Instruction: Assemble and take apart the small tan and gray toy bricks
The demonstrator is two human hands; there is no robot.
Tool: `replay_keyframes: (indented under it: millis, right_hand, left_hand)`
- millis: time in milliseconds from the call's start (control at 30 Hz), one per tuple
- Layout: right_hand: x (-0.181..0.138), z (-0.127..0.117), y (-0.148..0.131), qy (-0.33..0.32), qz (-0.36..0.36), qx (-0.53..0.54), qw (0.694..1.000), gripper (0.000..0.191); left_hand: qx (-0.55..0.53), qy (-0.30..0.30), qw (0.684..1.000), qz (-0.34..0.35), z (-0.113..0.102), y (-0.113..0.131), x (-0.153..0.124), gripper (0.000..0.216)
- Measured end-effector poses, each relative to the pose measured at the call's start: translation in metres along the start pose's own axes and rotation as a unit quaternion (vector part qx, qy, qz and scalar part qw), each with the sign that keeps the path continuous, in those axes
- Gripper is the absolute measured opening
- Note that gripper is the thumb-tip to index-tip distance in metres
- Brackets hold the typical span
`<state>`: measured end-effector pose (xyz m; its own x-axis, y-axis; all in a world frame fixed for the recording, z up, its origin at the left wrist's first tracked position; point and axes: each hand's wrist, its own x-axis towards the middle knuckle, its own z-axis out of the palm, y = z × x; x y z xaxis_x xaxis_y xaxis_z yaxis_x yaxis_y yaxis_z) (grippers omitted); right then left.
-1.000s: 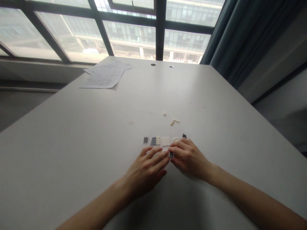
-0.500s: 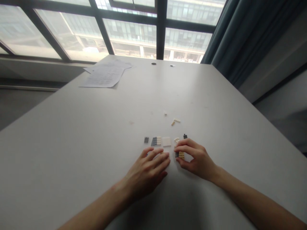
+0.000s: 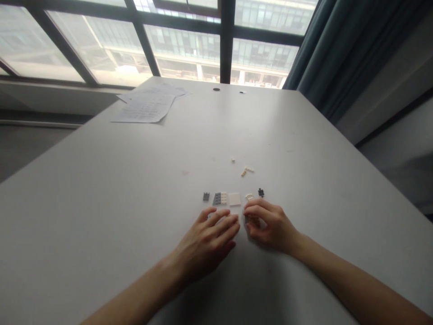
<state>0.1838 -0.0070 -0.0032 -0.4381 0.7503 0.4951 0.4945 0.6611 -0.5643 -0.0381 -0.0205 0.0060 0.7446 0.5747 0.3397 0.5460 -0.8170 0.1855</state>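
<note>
My left hand (image 3: 206,241) lies flat on the white table (image 3: 135,189), fingers stretched out and pointing to the right, with nothing in it. My right hand (image 3: 270,225) is curled beside it, thumb and fingers pinched on a small tan and grey brick piece (image 3: 251,220) that is mostly hidden by the fingers. Just beyond the fingertips lie a small grey brick (image 3: 205,196), a grey and cream plate (image 3: 219,198), a white square tile (image 3: 234,199), a small cream piece (image 3: 249,197) and a dark piece (image 3: 260,192).
A few tiny cream bits (image 3: 246,170) lie farther up the table. Printed paper sheets (image 3: 147,106) rest at the far left corner by the window. A dark curtain (image 3: 338,54) hangs at the right.
My right hand pulled away from the left hand with the small piece, showing it for a moment, then curled down over it nearer the table. The left hand has stayed flat.
</note>
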Motion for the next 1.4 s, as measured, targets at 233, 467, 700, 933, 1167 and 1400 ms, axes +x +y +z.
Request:
replay_keyframes:
  millis: [233,467,700,933,1167,1400]
  right_hand:
    - [-0.001,0.006,0.001,-0.023,-0.021,-0.063,0.998,0.013]
    - [-0.001,0.006,-0.001,-0.042,-0.026,-0.080,0.996,0.005]
    - [-0.003,0.007,-0.002,-0.045,-0.021,-0.080,0.996,0.005]
    - [-0.003,0.006,-0.001,-0.038,-0.016,-0.071,0.997,0.019]
    - [-0.003,0.004,-0.001,-0.041,-0.008,-0.093,0.995,0.034]
    - [-0.001,0.004,-0.006,-0.078,0.020,-0.155,0.985,0.044]
  left_hand:
    - [0.004,0.009,1.000,0.005,0.000,0.000,0.000,0.026]
    - [0.009,0.009,1.000,0.006,-0.001,0.001,0.001,0.029]
    - [0.013,0.013,1.000,0.003,-0.001,0.000,0.001,0.029]
    - [0.017,0.017,1.000,0.004,0.000,0.001,0.000,0.032]
    - [0.007,0.107,0.987,-0.116,-0.021,-0.048,-0.009,0.026]
    - [-0.117,-0.007,0.955,-0.272,-0.026,-0.104,-0.016,0.039]
